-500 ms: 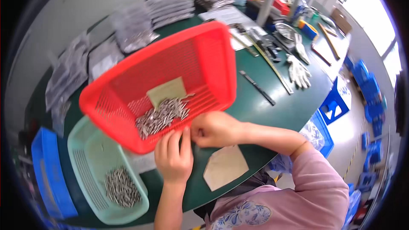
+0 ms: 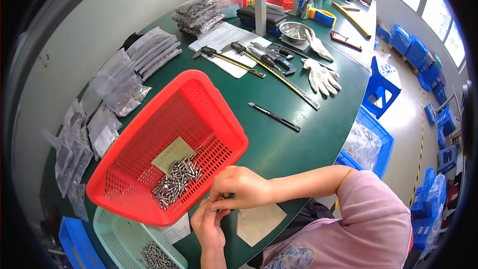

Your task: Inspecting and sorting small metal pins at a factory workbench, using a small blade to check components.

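My right hand (image 2: 240, 188) is closed in a pinch, its fingertips meeting those of my left hand (image 2: 209, 226), whose fingers are also closed. Whatever sits between them is too small or hidden to make out. Both are just off the near edge of a red slotted plastic basket (image 2: 230, 124). Inside it lie a heap of small metal pins (image 2: 175, 182) and a yellowish paper slip (image 2: 173, 154). The basket overlaps a pale green basket (image 2: 117, 236), which holds more metal pins (image 2: 158, 257). A beige sheet (image 2: 260, 223) lies under my right wrist.
Bags of metal parts (image 2: 119, 87) line the wall side. Beyond the baskets are a black utility knife (image 2: 275, 117), calipers (image 2: 229, 60), white gloves (image 2: 322, 77) and a metal bowl (image 2: 295, 32). A blue bin (image 2: 79, 244) stands at left; blue crates and a stool (image 2: 383, 87) stand at right.
The whole view has shifted and turned, so the baskets appear lower and further left. My hands have come closer together, with the right fingertips now over the left ones.
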`<move>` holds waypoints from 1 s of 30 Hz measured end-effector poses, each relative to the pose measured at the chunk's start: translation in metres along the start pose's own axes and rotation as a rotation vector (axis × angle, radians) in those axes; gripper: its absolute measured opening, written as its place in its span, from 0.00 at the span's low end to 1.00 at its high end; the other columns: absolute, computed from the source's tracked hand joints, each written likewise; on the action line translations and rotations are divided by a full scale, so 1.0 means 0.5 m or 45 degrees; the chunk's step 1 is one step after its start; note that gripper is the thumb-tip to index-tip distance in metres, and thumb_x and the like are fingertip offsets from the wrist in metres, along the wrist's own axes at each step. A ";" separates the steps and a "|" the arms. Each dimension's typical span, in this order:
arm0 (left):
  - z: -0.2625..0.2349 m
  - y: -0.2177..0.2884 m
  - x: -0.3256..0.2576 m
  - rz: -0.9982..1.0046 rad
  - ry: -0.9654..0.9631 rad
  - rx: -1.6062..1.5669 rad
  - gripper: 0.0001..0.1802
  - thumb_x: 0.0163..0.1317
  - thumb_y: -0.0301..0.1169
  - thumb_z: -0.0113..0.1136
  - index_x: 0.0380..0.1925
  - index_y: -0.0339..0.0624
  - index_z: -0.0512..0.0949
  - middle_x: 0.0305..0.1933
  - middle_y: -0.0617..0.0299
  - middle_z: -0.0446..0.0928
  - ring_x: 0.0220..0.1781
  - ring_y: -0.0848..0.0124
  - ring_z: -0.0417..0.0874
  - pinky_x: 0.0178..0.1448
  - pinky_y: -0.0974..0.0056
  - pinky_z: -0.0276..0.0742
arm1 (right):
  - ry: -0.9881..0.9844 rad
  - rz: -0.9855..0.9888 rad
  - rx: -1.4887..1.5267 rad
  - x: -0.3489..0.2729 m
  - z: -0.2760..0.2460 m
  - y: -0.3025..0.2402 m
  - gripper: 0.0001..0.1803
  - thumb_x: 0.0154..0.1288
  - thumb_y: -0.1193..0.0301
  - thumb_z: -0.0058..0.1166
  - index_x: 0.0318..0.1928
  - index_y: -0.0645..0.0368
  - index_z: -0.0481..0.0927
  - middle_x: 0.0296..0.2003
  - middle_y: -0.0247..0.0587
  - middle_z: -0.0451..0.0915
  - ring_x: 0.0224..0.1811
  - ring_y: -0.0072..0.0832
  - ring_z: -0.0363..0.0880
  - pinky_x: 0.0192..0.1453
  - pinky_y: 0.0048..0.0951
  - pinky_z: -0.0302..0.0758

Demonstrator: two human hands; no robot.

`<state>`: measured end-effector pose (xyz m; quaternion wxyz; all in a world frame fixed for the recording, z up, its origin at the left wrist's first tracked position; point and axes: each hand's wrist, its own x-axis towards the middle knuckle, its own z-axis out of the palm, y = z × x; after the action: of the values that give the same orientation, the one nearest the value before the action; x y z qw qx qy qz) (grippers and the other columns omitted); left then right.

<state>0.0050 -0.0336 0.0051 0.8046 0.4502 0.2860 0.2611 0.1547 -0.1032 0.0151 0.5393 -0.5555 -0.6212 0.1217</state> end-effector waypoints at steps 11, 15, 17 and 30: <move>-0.020 -0.012 -0.002 -0.164 -0.173 -0.470 0.12 0.68 0.29 0.47 0.43 0.31 0.75 0.43 0.56 0.76 0.42 0.70 0.79 0.45 0.66 0.78 | 0.043 -0.173 -0.257 0.009 -0.015 -0.011 0.18 0.43 0.70 0.67 0.39 0.54 0.82 0.33 0.33 0.75 0.33 0.31 0.75 0.37 0.34 0.67; -0.012 -0.011 -0.005 -0.120 -0.161 -0.204 0.11 0.66 0.26 0.49 0.40 0.28 0.77 0.42 0.56 0.76 0.41 0.71 0.79 0.43 0.68 0.79 | -0.082 -0.177 -0.373 0.009 -0.026 -0.005 0.24 0.39 0.69 0.68 0.43 0.54 0.82 0.34 0.31 0.76 0.33 0.29 0.74 0.42 0.34 0.66; -0.009 -0.005 -0.010 -0.135 -0.139 -0.217 0.11 0.66 0.26 0.49 0.40 0.28 0.77 0.42 0.56 0.75 0.42 0.71 0.79 0.44 0.68 0.79 | -0.098 -0.210 -0.364 0.009 -0.022 -0.003 0.24 0.37 0.68 0.67 0.42 0.54 0.82 0.34 0.30 0.75 0.32 0.29 0.73 0.42 0.33 0.67; 0.008 -0.003 -0.017 0.261 -0.135 0.123 0.07 0.60 0.17 0.55 0.37 0.24 0.78 0.41 0.55 0.74 0.41 0.72 0.78 0.43 0.72 0.76 | -0.046 -0.209 -0.374 0.007 -0.023 0.009 0.22 0.34 0.69 0.68 0.37 0.54 0.81 0.31 0.30 0.76 0.30 0.29 0.73 0.44 0.34 0.67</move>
<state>0.0021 -0.0426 0.0073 0.7651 0.5285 0.2079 0.3036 0.1673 -0.1039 0.0181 0.4492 -0.5732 -0.6853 -0.0048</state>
